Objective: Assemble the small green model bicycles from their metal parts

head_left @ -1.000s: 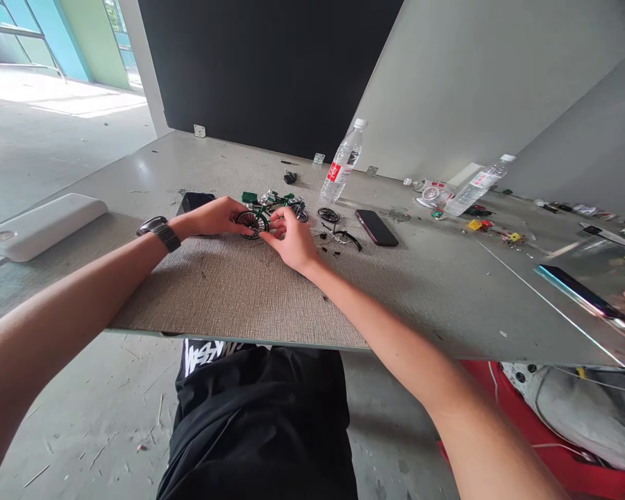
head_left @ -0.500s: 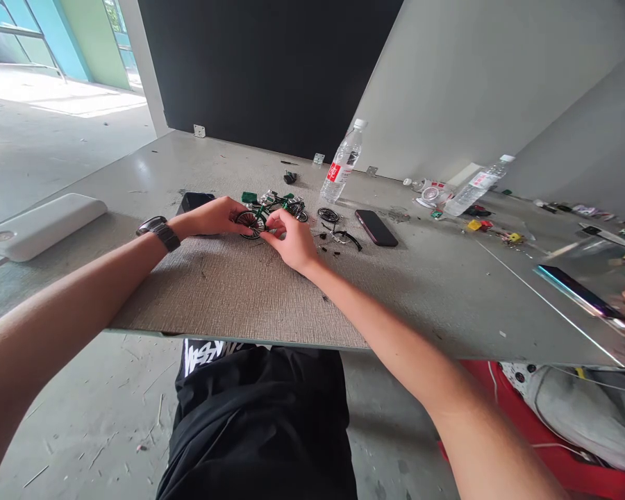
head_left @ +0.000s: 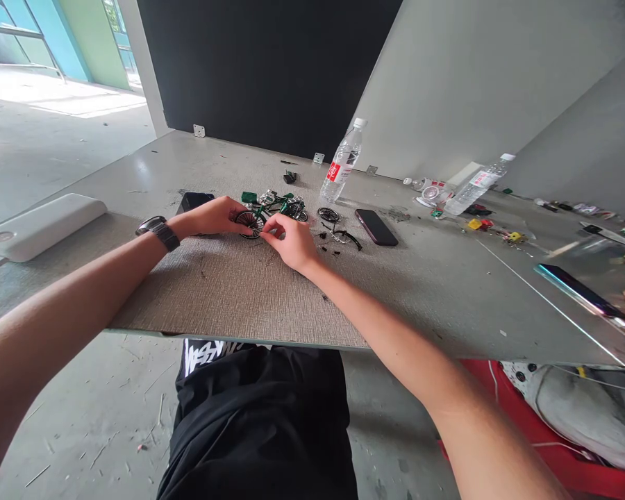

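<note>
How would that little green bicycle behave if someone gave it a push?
The model bicycle may roll, since it has a front wheel and a rear wheel. With those set in line, it could also tip sideways. It's probably delicate too: the spokes look thin.

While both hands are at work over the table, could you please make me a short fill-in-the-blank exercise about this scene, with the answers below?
The watch is worn on the person's ____ wrist.
The left hand touches a spoked wheel on the small green model of a ____.
From the wearer's view, the phone nearest the right hand lies to the ____ of the loose wheel.
The bottle closest to that phone has a ____ cap.

Missing words: left; bicycle; right; white.
</note>
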Demonstrator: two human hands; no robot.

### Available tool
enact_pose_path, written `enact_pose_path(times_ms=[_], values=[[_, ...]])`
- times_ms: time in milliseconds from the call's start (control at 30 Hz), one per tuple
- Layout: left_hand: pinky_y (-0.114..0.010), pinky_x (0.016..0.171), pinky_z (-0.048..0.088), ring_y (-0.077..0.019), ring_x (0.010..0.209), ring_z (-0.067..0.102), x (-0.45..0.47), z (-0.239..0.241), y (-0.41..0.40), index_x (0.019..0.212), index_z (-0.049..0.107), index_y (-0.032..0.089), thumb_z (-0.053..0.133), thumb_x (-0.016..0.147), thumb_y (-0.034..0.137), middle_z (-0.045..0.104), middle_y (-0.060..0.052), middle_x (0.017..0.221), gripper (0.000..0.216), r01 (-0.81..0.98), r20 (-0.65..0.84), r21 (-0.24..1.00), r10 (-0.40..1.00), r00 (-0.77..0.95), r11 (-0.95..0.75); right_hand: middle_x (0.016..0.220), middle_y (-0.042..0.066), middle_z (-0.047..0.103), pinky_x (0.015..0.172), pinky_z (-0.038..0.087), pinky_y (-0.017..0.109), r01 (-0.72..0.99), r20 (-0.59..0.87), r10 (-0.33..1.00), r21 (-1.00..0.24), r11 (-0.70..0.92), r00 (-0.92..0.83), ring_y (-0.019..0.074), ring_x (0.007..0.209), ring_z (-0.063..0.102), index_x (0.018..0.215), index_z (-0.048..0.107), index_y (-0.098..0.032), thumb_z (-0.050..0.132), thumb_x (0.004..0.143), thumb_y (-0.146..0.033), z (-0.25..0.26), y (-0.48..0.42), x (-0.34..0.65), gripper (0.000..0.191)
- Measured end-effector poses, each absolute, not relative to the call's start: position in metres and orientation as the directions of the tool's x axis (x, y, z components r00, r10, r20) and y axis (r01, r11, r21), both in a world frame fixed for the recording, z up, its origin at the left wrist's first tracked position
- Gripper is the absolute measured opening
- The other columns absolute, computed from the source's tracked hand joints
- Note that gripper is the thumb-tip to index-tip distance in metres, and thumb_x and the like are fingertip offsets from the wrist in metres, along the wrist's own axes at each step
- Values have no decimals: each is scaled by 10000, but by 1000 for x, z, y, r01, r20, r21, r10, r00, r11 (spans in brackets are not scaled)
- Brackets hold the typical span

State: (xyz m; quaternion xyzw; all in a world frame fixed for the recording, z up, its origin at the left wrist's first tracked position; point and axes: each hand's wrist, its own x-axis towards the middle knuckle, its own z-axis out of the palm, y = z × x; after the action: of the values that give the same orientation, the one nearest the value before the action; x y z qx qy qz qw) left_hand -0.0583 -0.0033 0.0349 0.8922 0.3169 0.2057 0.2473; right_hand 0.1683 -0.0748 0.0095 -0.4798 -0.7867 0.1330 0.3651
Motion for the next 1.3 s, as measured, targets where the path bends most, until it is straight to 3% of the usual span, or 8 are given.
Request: enact_pose_path(times_ms=[367,567,967,1300], values=[[-265,517,241,-94,538,362,-59,34,-2,698,651,164,773,797,465,484,49,551,340,436,226,580,650,725,-688,883,6,744,735,468,332,671,434,863,-562,484,-258,174,753,642,851,650,-237,689,898,-304,12,-76,168,90],[-273,547,274,-107,561,406,-60,38,-5,747,691,164,787,775,477,526,38,593,328,478,159,598,680,716,-643,868,4,743,714,465,330,667,445,859,-563,488,-253,169,733,634,847,665,-236,696,892,-301,11,-75,169,85],[-289,523,224,-95,510,317,-62,36,-2,658,667,175,773,801,462,436,53,503,337,443,184,614,665,724,-653,855,11,746,717,449,333,701,415,875,-546,459,-249,177,740,629,844,712,-227,721,882,-300,15,-79,166,83],[-260,576,226,-79,536,311,-65,33,1,756,737,149,758,822,482,442,64,522,340,433,173,604,640,748,-669,896,23,757,741,447,323,746,430,871,-494,447,-237,179,783,647,838,733,-209,713,869,-231,17,-81,165,43]])
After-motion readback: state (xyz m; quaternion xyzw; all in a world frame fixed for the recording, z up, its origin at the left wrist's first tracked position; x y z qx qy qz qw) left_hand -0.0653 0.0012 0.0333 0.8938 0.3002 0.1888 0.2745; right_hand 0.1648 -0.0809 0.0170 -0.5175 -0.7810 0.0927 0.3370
